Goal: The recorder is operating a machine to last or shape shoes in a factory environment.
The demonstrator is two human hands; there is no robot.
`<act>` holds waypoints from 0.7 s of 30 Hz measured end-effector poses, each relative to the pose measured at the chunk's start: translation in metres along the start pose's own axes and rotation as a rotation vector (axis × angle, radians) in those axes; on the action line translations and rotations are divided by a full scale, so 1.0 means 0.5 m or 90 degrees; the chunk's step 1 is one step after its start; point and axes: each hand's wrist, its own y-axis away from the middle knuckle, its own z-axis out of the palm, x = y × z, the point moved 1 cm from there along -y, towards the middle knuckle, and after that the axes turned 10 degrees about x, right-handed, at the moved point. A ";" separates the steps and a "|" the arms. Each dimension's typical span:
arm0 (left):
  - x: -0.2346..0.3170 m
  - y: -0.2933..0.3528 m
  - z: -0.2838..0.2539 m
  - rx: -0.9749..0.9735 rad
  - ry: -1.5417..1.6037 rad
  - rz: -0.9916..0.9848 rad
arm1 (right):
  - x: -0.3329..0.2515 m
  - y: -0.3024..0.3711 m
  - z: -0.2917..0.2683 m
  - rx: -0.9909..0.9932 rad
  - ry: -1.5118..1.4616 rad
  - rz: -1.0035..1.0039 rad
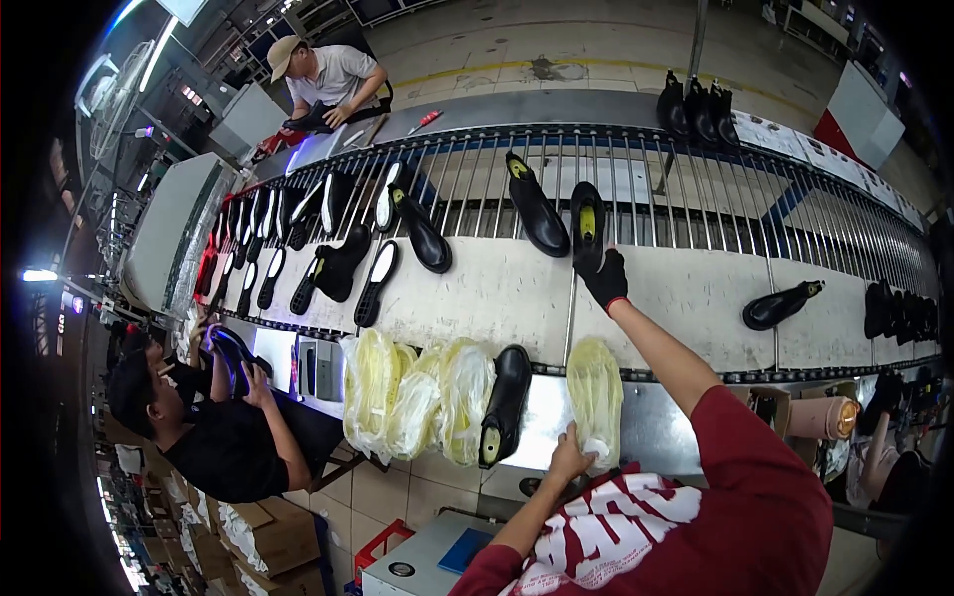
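Note:
My right hand (pixel 603 276), in a black glove with a red cuff, reaches over the roller conveyor and grips the near end of a black shoe (pixel 586 214) with yellow showing in its opening. My bare left hand (pixel 571 455) holds the near end of a yellow shoe-shaped item in thin plastic (pixel 594 392) on the metal bench (pixel 651 422). To its left, a black ankle boot (pixel 508 397) stands beside several similar plastic-wrapped items (pixel 465 397). Another black boot (pixel 539 211) lies just left of the gripped shoe.
White boards (pixel 477 283) cover the conveyor's near side. Black boots and white-topped soles (pixel 376 283) lie to the left; a boot (pixel 780 306) lies right. One person (pixel 328 79) handles a shoe across the line; another person (pixel 229 427) holds one at left.

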 end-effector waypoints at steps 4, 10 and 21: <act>0.039 -0.017 0.009 0.024 0.027 -0.041 | 0.072 -0.093 0.160 0.105 0.144 0.021; 0.069 -0.026 0.008 0.043 -0.015 -0.089 | 0.117 -0.143 0.120 0.196 -0.030 0.153; 0.016 0.012 0.046 0.087 0.107 -0.001 | 0.031 0.355 -0.435 0.099 -0.160 0.118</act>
